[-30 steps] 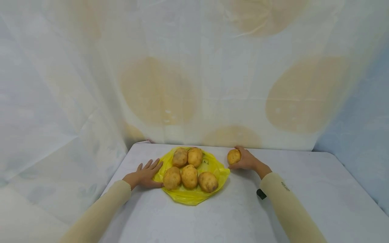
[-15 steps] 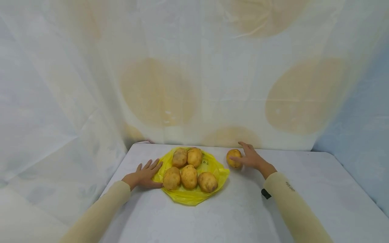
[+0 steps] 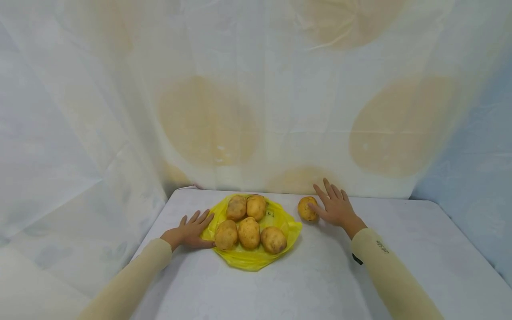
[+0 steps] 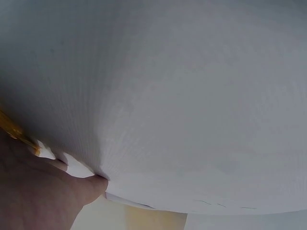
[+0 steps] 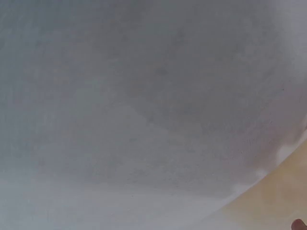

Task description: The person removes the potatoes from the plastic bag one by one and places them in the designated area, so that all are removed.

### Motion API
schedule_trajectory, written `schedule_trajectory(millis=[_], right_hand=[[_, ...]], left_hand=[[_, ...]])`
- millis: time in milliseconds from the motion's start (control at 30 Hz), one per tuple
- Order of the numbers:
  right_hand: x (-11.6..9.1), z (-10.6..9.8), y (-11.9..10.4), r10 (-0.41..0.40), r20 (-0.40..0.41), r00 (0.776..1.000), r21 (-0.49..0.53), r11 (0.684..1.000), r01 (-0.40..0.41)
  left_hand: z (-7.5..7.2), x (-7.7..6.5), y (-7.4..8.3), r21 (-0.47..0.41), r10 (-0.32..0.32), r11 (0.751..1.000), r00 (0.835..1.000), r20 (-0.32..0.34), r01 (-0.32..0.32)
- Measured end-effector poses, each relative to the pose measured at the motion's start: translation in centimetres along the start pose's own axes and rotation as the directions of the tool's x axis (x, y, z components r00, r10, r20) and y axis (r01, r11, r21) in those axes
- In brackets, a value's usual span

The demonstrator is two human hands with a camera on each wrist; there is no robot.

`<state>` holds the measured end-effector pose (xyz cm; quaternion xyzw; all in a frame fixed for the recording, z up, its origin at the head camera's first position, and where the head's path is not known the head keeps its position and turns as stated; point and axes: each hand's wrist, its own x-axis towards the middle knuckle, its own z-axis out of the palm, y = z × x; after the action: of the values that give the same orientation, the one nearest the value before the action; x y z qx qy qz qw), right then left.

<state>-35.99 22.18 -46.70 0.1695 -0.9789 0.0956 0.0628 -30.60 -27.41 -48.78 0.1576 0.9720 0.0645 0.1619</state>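
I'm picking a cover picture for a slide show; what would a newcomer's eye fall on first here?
Probably the bright yellow plastic on the pale table, with five potatoes on it. Next, to its right, a lone potato, partly overlapped by the spread right hand. The left hand, also spread, rests at the plastic's left edge.

The near edge of the table (image 3: 304,284) and both sleeves (image 3: 390,275) are cut off below in the head view. Near the far edge, the thumb of the right hand (image 3: 335,210) hides part of a lone potato (image 3: 306,210); whether they touch cannot be told. Five potatoes (image 3: 249,233) cover the middle of the yellow bag (image 3: 256,263); its print (image 3: 270,214) is too small to read. The right sleeve mostly hides a dark object (image 3: 358,259). The right wrist view shows just a cut-off fingertip (image 5: 298,224).
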Motion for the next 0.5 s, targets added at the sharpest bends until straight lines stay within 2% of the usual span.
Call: schedule_trajectory(millis=[200,500], right_hand=[[0.0,0.2,-0.1,-0.018,-0.018,1.000,-0.028,0.999,0.018],[0.3,-0.4,-3.1,-0.092,-0.011,0.996,0.002,0.996,0.092]], left_hand=[[0.0,0.1,0.0,0.004,0.000,1.000,1.000,-0.002,0.000],[0.1,0.2,-0.2,0.020,-0.004,1.000,1.000,0.005,0.004]])
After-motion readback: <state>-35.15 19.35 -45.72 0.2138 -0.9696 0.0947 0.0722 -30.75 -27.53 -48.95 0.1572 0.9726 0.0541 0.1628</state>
